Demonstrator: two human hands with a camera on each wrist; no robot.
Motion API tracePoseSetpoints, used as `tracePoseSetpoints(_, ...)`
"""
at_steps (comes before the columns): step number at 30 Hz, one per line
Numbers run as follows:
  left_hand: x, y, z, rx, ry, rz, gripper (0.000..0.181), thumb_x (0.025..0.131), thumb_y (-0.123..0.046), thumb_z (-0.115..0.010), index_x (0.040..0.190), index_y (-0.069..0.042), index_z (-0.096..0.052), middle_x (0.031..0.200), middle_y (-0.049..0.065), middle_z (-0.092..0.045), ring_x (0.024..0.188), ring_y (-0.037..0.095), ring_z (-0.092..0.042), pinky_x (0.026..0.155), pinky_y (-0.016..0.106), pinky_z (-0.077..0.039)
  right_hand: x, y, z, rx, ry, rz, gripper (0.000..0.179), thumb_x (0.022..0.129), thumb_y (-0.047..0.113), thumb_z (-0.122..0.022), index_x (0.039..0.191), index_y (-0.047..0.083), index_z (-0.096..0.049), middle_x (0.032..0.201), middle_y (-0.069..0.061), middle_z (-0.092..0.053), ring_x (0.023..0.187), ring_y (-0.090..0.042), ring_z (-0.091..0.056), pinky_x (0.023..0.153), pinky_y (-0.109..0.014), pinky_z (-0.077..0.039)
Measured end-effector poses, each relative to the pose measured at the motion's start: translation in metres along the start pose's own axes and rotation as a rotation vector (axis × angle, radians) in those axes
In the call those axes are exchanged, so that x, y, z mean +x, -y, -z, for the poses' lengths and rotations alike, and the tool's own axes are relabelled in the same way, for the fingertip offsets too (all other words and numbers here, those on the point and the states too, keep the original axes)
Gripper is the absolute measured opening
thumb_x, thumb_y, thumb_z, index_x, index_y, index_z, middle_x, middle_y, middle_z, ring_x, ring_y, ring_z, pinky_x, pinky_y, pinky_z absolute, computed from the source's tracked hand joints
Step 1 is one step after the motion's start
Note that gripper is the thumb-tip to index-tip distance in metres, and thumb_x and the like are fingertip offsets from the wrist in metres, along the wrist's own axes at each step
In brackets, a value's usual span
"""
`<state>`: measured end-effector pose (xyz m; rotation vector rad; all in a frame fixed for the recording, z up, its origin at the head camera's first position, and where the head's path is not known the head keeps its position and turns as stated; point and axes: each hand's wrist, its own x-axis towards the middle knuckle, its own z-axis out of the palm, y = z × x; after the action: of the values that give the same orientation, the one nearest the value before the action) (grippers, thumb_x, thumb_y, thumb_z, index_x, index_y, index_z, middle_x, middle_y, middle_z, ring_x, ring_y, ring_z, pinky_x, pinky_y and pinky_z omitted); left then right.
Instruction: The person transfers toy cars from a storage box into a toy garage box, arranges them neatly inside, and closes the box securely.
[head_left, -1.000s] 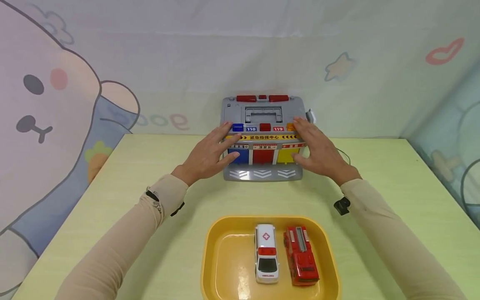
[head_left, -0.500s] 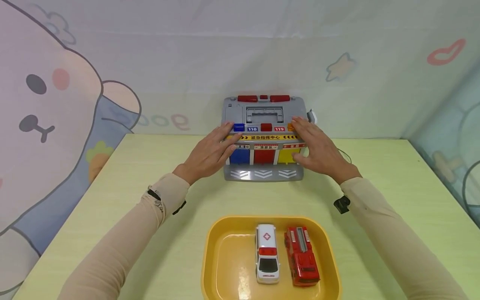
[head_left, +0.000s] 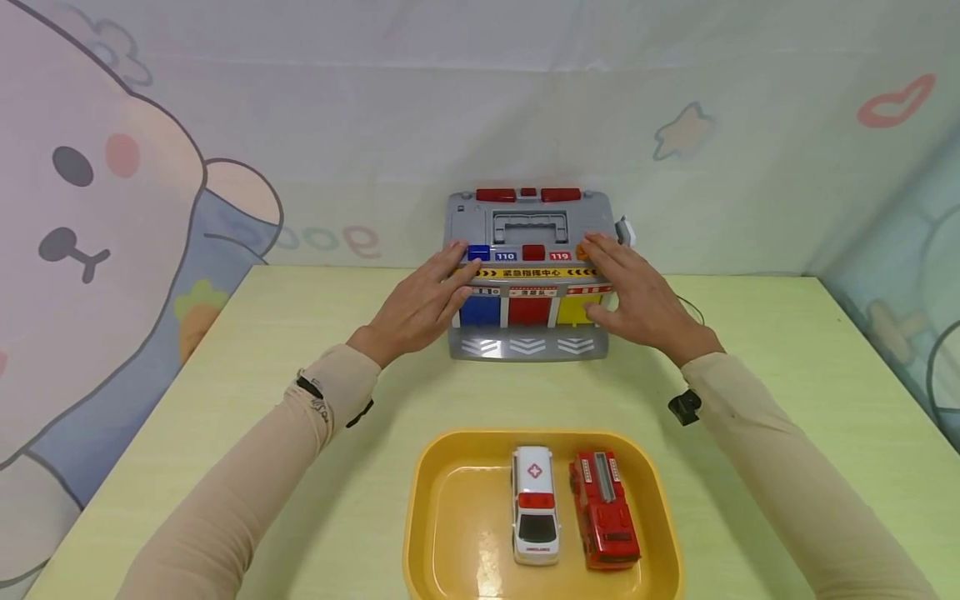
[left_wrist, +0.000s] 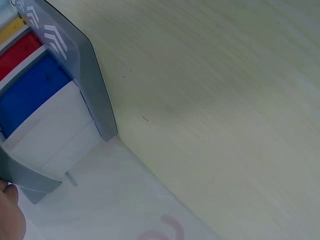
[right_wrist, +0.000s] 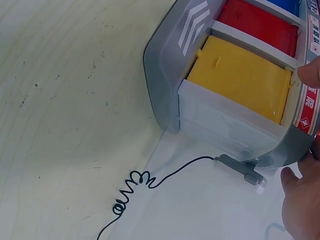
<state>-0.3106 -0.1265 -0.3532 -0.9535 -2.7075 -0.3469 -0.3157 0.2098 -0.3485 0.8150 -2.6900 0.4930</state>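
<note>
A grey toy garage [head_left: 528, 275] stands against the wall in the head view, with blue, red and yellow doors along its front. Its roof has a folded handle [head_left: 529, 227] and coloured buttons. My left hand [head_left: 416, 307] rests on the left front corner of the roof, fingers stretched out. On the opposite corner lies my right hand [head_left: 637, 296], fingertips by the orange button [head_left: 581, 252] and thumb near the yellow door [head_left: 574, 310]. Both wrist views show the lower front ramp on the tabletop. Only part of the left hand [left_wrist: 11, 215] appears in its wrist view.
Nearer the camera sits a yellow tray [head_left: 442, 442] holding a white toy ambulance [head_left: 535, 508] and a red toy fire engine [head_left: 604, 512]. A grey handset [right_wrist: 242, 170] hangs at the garage's side, its coiled black cord [right_wrist: 131, 186] trailing away. A printed cloth [head_left: 360, 125] covers the wall behind.
The left thumb has drawn up from the front of the blue door toward the fingers. Both hands stay at the garage's corners, and the right hand looks the same. The view has shifted slightly.
</note>
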Motion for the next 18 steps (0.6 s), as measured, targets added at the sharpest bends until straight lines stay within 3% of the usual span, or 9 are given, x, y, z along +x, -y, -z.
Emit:
tracePoseSetpoints(12,0.0003,-0.0019,0.0004,-0.017,-0.005,0.013,0.053,0.107,-0.031,-0.041,0.157,-0.013,-0.031,0.168,0.014,-0.017,0.156,0.030,-0.016,0.127,0.044,-0.019,-0.0005,-0.0006,0.0015,-0.012,-0.027,0.025,0.074,0.088,0.021,-0.062,0.155,0.008,-0.035,0.163,-0.010,-0.033,0.150,-0.034,-0.030,0.123,-0.054,-0.025)
tracePoseSetpoints(18,-0.0025,-0.0041,-0.0004,-0.019,-0.013,0.004,0.053,0.107,-0.029,-0.042,0.156,-0.012,-0.033,0.167,0.015,-0.019,0.155,0.031,-0.019,0.126,0.044,-0.021,-0.0030,0.0007,0.0056,0.053,0.017,0.006,0.063,0.098,0.026,-0.053,0.156,0.009,-0.035,0.164,-0.009,-0.031,0.151,-0.033,-0.028,0.122,-0.055,-0.025)
